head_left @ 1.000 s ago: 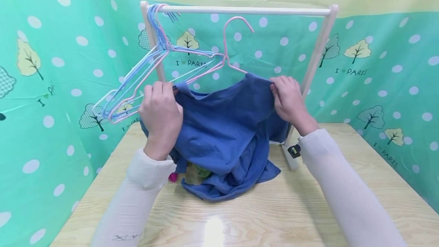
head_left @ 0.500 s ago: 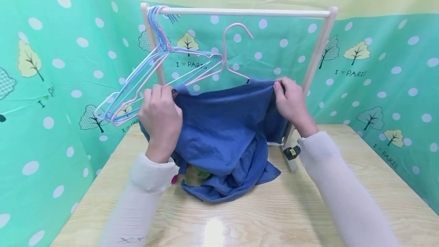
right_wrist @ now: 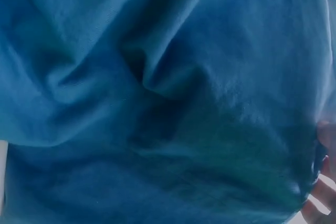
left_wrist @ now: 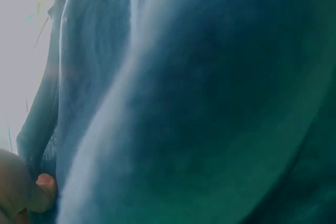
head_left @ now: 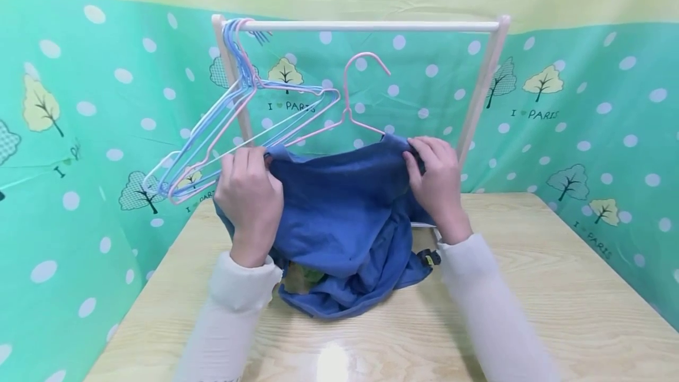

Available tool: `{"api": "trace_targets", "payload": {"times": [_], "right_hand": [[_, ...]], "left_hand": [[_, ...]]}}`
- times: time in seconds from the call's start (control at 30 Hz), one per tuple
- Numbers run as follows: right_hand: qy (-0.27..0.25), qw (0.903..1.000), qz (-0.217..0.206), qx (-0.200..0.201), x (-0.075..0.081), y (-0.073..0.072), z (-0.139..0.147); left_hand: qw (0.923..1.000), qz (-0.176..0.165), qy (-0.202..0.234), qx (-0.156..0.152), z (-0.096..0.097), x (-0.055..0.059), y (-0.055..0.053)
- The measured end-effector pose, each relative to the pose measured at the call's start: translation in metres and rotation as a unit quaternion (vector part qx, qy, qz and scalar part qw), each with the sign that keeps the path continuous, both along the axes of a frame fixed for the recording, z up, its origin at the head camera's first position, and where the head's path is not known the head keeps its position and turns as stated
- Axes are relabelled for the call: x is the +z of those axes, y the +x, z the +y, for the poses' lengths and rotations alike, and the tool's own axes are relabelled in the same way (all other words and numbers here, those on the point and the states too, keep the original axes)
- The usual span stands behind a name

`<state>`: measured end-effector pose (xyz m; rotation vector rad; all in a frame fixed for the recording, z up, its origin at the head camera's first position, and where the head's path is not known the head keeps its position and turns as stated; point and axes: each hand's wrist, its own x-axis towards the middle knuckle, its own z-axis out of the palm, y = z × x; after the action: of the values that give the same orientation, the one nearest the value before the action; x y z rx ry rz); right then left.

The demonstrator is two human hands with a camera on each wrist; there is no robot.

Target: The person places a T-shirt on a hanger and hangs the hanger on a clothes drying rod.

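A blue shirt (head_left: 329, 211) hangs between my two hands, its lower part bunched on the table. Inside its neck opening sits a pink wire hanger (head_left: 347, 96), with the hook upright and the lower parts hidden by cloth. My left hand (head_left: 249, 196) grips the shirt's upper edge on the left, knuckles toward me. On the other side, my right hand (head_left: 437, 178) pinches the upper edge near the hanger's right arm. Blue cloth (left_wrist: 184, 77) fills most of the left wrist view, and folded cloth (right_wrist: 157, 103) most of the right wrist view.
Behind the shirt stands a white rack (head_left: 366, 26). Several blue, white and pink hangers (head_left: 212, 134) hang bunched at its left end, close to my left hand. Something green (head_left: 313, 276) shows under the shirt on the wooden table (head_left: 504, 217). Patterned curtains (head_left: 626, 134) surround it.
The pink hanger and shirt have come down a little from the rack's bar. My right hand has shifted left and lower along the cloth; the left keeps its hold. The view has tilted slightly.
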<state>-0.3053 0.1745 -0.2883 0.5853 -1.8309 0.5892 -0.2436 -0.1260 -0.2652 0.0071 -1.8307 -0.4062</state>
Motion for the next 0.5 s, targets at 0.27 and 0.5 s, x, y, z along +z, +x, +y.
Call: {"api": "trace_targets", "payload": {"times": [0.27,0.5], "right_hand": [[-0.022,0.9997,0.003,-0.013,-0.0109,0.0005,-0.0024],[-0.009,0.9985,-0.007,-0.053,-0.0119,0.0062,-0.0014]], "left_hand": [[1.0,0.006,-0.003,-0.004,-0.0012,-0.0007,-0.0023],[0.9981,-0.019,-0.029,-0.052,-0.0057,0.001,0.0007]]}}
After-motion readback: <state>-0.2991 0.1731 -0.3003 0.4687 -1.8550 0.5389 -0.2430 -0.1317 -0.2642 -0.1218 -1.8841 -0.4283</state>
